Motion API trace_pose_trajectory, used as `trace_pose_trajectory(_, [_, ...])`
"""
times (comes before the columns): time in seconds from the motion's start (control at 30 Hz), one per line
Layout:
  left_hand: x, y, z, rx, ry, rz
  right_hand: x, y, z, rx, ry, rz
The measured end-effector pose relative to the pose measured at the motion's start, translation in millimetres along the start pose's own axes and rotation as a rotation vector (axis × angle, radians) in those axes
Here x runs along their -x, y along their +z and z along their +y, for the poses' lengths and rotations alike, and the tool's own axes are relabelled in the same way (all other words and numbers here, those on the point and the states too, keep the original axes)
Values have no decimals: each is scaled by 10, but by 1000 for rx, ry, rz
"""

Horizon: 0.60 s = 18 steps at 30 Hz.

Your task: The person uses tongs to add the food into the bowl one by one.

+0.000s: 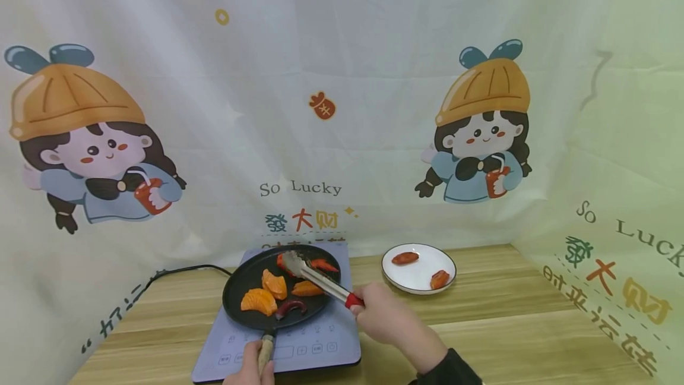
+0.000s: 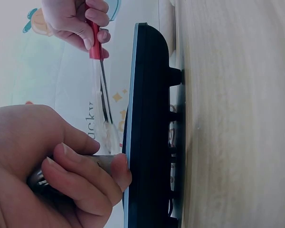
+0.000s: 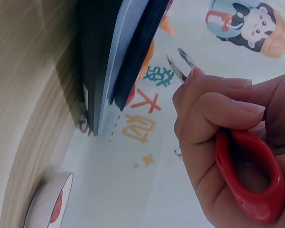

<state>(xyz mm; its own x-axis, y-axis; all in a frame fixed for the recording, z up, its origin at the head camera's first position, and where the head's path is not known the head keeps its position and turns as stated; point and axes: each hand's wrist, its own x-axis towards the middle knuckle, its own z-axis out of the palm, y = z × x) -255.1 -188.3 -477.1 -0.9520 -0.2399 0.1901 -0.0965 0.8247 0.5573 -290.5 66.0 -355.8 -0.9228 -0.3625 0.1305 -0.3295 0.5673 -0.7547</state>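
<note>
A black frying pan (image 1: 243,281) sits on the induction cooker, holding several orange wedge-shaped pieces (image 1: 259,302), a dark red curved piece (image 1: 291,309) and red pieces (image 1: 325,265) at the far side. My left hand (image 1: 250,367) grips the pan's handle (image 1: 265,352); in the left wrist view its fingers (image 2: 85,178) curl round the handle. Metal tongs (image 1: 326,284) with red grips are in my right hand (image 1: 387,316), reaching in from the right. Their tips lie over a red piece at the back of the pan. The right wrist view shows the red handle loop (image 3: 263,204) within the curled fingers.
The flat induction cooker (image 1: 315,367) stands on a wooden table (image 1: 507,325), its black cord (image 1: 181,268) running off left. Right of it is a white plate (image 1: 419,272) with two reddish pieces. A printed cloth (image 1: 374,147) hangs behind the table and along its sides.
</note>
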Motion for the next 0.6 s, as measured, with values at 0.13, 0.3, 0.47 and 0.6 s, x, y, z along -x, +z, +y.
trace_pose_trajectory(0.13, [-39, 59, -85, 4, 10, 16, 12, 46, -47, 44, -40, -17])
trace_pose_trajectory(0.3, [-92, 152, -172, 5, 24, 15, 33, 51, -95, 44, -34, -57])
trace_pose_trajectory(0.47, [-111, 174, -206, -2, 26, 15, 44, 50, -99, 45, -38, -67])
trace_pose_trajectory(0.6, [-96, 157, -189, -1, 34, 24, 51, 48, -79, 47, -29, -51])
